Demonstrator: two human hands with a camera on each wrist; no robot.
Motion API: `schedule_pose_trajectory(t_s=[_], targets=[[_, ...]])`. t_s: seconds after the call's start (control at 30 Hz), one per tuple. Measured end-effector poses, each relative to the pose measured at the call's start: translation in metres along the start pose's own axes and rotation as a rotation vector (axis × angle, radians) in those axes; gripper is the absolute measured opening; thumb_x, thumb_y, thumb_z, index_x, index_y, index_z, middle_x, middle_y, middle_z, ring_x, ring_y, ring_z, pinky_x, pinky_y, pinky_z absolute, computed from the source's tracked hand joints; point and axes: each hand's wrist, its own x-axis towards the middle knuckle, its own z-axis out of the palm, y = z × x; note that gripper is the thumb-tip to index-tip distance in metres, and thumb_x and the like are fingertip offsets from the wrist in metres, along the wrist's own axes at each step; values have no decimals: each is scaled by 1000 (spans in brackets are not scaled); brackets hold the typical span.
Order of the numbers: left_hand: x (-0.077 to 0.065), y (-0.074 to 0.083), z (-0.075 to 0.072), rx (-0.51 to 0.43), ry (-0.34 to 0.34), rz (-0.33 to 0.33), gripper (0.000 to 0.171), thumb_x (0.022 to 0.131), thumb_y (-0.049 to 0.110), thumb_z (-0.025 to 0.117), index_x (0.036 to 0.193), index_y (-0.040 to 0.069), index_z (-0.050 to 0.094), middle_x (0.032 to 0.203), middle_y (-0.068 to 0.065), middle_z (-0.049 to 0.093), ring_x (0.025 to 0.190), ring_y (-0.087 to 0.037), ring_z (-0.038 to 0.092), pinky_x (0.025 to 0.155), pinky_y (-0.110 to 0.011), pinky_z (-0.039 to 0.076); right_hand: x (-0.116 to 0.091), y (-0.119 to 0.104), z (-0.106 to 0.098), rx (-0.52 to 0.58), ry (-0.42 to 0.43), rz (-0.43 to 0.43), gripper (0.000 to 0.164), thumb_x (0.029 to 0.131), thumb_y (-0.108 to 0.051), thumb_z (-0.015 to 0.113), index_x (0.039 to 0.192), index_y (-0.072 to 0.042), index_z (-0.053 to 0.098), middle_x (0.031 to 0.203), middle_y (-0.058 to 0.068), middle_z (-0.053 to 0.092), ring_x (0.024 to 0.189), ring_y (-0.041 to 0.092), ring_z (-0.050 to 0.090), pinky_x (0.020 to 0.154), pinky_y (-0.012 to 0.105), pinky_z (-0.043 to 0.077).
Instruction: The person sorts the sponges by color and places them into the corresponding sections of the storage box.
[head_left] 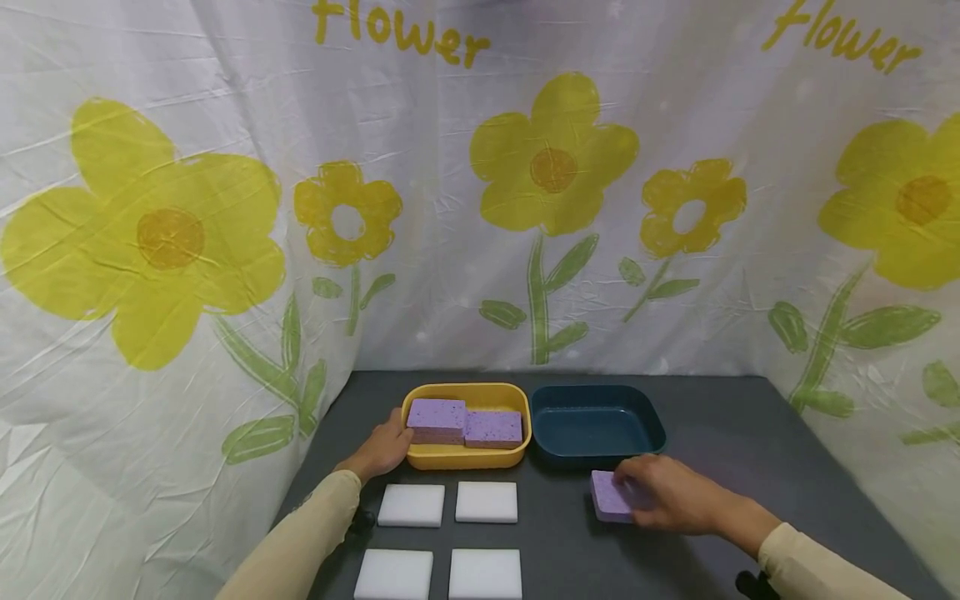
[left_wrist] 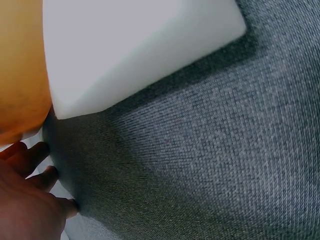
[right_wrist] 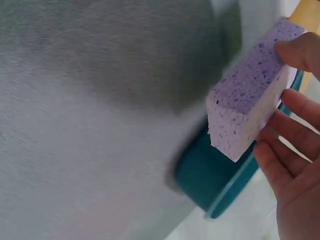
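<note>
Right hand (head_left: 671, 496): thumb and fingers pinch a purple sponge (head_left: 607, 498), long axis running sideways, roughly parallel to the near side of the blue-green tray (head_left: 600, 429) just beyond, table (head_left: 720, 429) contact hard for me to judge; left hand (head_left: 384, 447) fingers loosely spread at the yellow tray (head_left: 465, 459).

A flower-printed white curtain (head_left: 442, 275) hangs behind the dark table (head_left: 720, 433).
</note>
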Motion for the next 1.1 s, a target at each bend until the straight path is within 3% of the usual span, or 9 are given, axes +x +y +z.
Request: schedule_pose_trajectory(t_s=[0.27,0.6,0.87,1.1], targets=[[-1,-2,-1,-1,-6,5,48,114,25,43,153,-2,35,138,-21,61,112,-29,60,108,-59,49,14,-11,-25,-40,-22,-25,39,91,-30,88,124,-19,71,117,-8,72,98,2,60,80,30,54],[-2,-3,-2,0,-5,14,47,114,24,42,152,-2,36,137,-21,62,113,-30,61,107,-59,48,43,-21,-54,-117,-5,-66,37,94,-29,86,127,-17,72,123,-4,74,107,11,66,88,39,57],[-4,1,-3,-5,-9,20,46,114,23,42,152,-2,36,136,-20,62,112,-29,60,106,-58,49,76,-28,-62,-131,-6,-80,39,96,-28,82,130,-13,72,125,1,74,110,16,67,96,45,59],[-9,7,-5,-9,-12,12,50,114,22,41,157,-3,32,144,-23,59,118,-31,60,111,-61,47,110,-37,-63,-151,28,-115,41,96,-27,83,131,-9,72,122,5,74,106,19,66,92,45,60]])
